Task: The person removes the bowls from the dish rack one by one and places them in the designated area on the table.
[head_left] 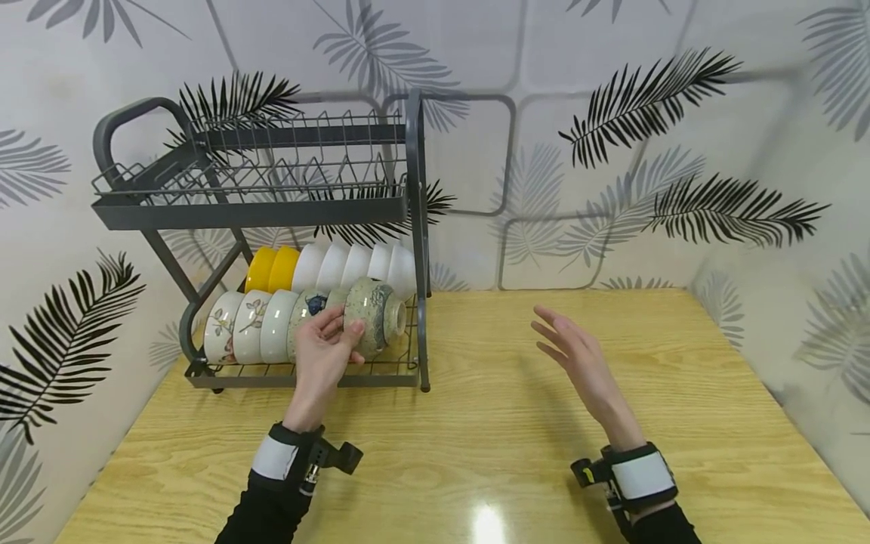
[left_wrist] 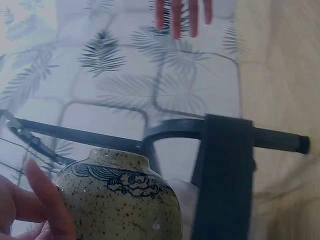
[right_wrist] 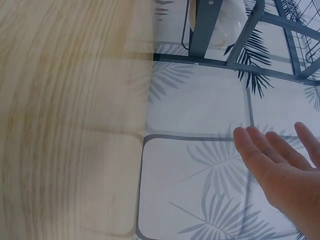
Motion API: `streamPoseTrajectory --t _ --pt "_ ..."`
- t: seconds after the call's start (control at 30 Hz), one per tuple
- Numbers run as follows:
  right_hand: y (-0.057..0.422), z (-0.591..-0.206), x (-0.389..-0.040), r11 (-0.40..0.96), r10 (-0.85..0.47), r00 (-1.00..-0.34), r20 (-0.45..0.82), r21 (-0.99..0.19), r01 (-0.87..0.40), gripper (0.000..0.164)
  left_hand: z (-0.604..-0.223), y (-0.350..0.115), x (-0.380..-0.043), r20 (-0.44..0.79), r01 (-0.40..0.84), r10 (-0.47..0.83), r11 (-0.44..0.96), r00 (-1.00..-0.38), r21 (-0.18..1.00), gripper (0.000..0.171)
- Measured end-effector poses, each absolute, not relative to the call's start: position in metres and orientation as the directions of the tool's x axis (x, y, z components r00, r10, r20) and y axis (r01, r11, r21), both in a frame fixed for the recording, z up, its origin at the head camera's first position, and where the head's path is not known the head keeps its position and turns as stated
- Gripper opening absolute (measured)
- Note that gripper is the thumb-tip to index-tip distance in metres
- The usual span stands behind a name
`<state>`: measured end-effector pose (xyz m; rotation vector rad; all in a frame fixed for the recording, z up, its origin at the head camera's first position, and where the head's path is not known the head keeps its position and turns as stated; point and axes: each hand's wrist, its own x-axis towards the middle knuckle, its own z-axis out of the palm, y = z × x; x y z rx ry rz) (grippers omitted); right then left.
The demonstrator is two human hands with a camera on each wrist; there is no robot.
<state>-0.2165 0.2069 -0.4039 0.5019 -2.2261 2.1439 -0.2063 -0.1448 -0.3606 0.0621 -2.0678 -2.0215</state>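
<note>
A speckled grey-green bowl with a dark wave-and-cloud band lies on its side at the right end of the rack's front lower row. My left hand grips it near its left side, the thumb on its outer face. The left wrist view shows that bowl close up, with fingers against its side. To the right, my right hand hovers over the table, its fingers extended and holding nothing. In the right wrist view the same hand appears palm and fingers spread.
A dark two-tier dish rack stands at the left against the patterned wall. Its lower tier carries yellow bowls, several white bowls and several flower-painted or pale bowls. The upright post is just right of the gripped bowl. Beneath lies a wooden table.
</note>
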Motion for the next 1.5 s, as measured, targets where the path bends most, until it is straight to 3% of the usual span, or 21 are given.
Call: streamPoseTrajectory --t 0.33,0.9,1.17,1.37,1.5 --pt "0.201 -0.392 -0.206 -0.053 -0.255 -0.91 0.325 -0.945 -0.323 0.057 -0.345 -0.141 -0.186 0.202 0.215 -0.215 -0.039 -0.955 0.976 0.036" --pt "0.186 -0.367 -0.182 0.019 -0.295 -0.805 0.514 -0.84 -0.543 0.042 -0.342 -0.117 -0.16 0.39 0.379 -0.066 0.131 -0.919 0.916 0.033" --pt "0.177 -0.366 -0.176 0.021 -0.326 -0.722 0.61 -0.759 -0.65 0.049 -0.352 -0.106 -0.161 0.624 0.624 0.087 0.242 -0.777 0.743 0.03" --pt "0.17 -0.362 -0.17 0.093 -0.334 -0.696 0.636 -0.712 -0.696 0.058 -0.356 -0.103 -0.161 0.718 0.745 0.204 0.253 -0.665 0.618 0.03" --pt "0.165 -0.362 -0.167 0.124 -0.336 -0.642 0.69 -0.643 -0.756 0.063 -0.355 -0.102 -0.161 0.754 0.806 0.287 0.271 -0.59 0.527 0.032"
